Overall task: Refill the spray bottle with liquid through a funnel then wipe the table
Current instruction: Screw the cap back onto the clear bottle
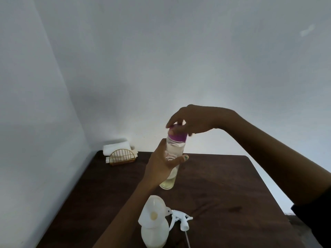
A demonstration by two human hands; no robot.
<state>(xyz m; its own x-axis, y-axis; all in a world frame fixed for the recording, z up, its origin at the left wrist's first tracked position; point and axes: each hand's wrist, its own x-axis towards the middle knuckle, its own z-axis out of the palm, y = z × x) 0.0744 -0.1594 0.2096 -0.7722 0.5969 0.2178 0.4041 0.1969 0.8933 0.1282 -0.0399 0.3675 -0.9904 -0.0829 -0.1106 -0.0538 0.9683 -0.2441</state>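
Left hand point(161, 165) grips the clear bottle point(172, 158) above the desk point(223, 185); right hand point(193, 120) pinches its purple cap point(177, 136).

- Pale, bare walls point(161, 51) fill the upper two thirds of the frame, meeting in a corner at the left.
- A dark brown wooden table point(223, 185) occupies the lower centre, against the walls.
- Light is dim and soft; a faint shadow falls on the wall at centre left.
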